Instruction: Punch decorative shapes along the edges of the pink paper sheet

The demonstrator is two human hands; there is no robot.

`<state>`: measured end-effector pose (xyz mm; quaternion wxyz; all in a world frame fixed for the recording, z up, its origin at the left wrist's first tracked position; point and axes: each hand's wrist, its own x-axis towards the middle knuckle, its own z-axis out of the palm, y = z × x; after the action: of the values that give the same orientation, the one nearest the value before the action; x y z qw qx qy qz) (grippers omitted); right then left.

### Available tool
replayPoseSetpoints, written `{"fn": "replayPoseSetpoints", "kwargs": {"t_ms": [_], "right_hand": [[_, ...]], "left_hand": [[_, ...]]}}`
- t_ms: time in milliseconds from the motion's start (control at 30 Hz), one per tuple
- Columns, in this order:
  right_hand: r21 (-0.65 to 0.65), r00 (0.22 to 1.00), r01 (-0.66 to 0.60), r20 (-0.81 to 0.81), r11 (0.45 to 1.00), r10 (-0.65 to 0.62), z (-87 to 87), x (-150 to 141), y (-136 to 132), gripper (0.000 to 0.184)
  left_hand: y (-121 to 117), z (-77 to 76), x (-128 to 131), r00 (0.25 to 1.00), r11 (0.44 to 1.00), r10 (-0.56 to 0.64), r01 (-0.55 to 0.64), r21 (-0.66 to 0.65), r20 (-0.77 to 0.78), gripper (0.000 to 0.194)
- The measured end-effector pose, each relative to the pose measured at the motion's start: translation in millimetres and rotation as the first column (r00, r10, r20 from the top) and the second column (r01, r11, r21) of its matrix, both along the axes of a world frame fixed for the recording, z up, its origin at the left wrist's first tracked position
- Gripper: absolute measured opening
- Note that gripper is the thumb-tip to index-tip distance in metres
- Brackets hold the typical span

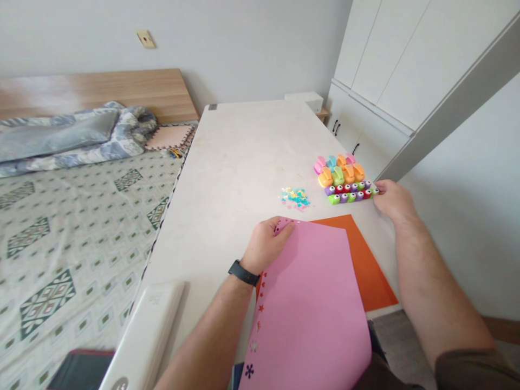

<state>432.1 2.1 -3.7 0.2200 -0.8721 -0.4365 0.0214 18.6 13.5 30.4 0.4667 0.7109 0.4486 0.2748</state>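
My left hand (266, 246) grips the top left corner of a pink paper sheet (312, 309) that has small punched shapes along its left edge. An orange sheet (365, 265) lies under it on the white table (244, 162). My right hand (392, 200) reaches to the right end of two rows of small colourful paper punches (351, 193), its fingertips touching the last one. Behind them stand bigger pastel punches (340, 169). A little pile of punched paper bits (296, 197) lies left of the punches.
A bed with a patterned cover (73, 233) and a rolled blanket (77, 132) runs along the table's left side. White cupboards (385, 59) stand at the right. A white flat device (142, 336) lies at the table's near left corner.
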Motion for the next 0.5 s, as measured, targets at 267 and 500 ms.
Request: {"fn": "replayPoseSetpoints", "kwargs": {"t_ms": [267, 500], "right_hand": [[0.005, 0.996, 0.055, 0.073, 0.998, -0.055, 1.7, -4.1, 0.6, 0.066], [0.008, 0.996, 0.033, 0.081, 0.999, -0.033, -2.0, -12.0, 3.8, 0.061]], "left_hand": [[-0.5, 0.2, 0.4, 1.000, 1.000, 0.015, -0.015, 0.002, 0.007, 0.040], [0.4, -1.5, -0.1, 1.000, 1.000, -0.004, 0.004, 0.021, 0.000, 0.039]]}}
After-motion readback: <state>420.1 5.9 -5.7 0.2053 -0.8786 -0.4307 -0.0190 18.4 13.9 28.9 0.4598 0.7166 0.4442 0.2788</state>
